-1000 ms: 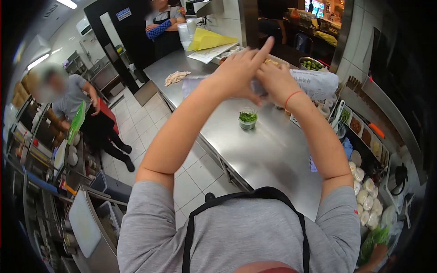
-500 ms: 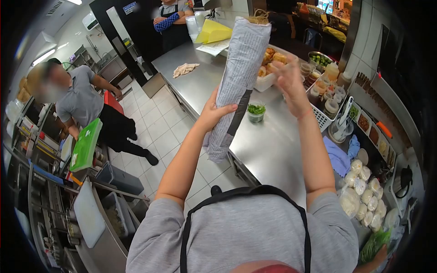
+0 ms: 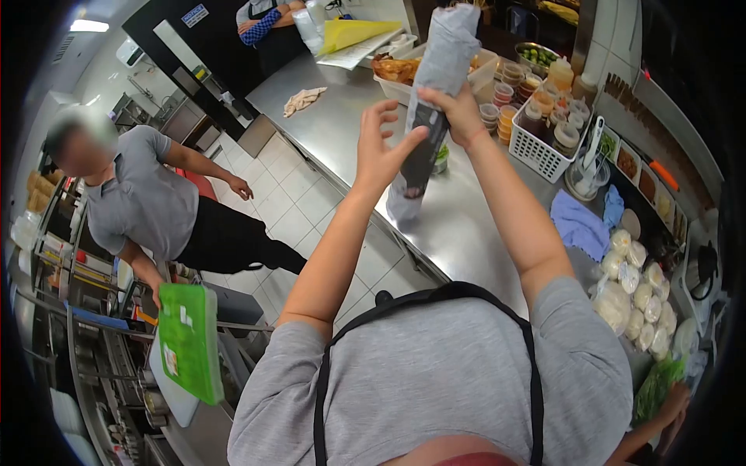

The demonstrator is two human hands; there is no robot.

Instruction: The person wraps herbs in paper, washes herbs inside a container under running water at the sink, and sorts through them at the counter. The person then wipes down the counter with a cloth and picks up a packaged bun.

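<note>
The likeliest trouble is a slip: the right hand (image 3: 464, 115) alone clasps the wrapped roll (image 3: 432, 120), its thumb laid across the near side, while the left hand (image 3: 379, 151) has its fingers spread at the roll's 8 o'clock side, the thumb over or against the wrapping. If that single grip loosens, the roll could drop; if its lower end swings toward 4 o'clock, it could knock the cup of herbs (image 3: 441, 158) partly hidden behind it. The upper end could also catch the food tub (image 3: 487, 75) beyond, at 12 o'clock. The roll stands at 1 o'clock in the view, over the near edge of the steel counter (image 3: 497, 221), leaning with its top toward 1 and its foot toward 7. It looks long, pale grey and crinkled, with a dark panel down its lower part; the foot is blurred, so I cannot tell whether it touches the counter.
</note>
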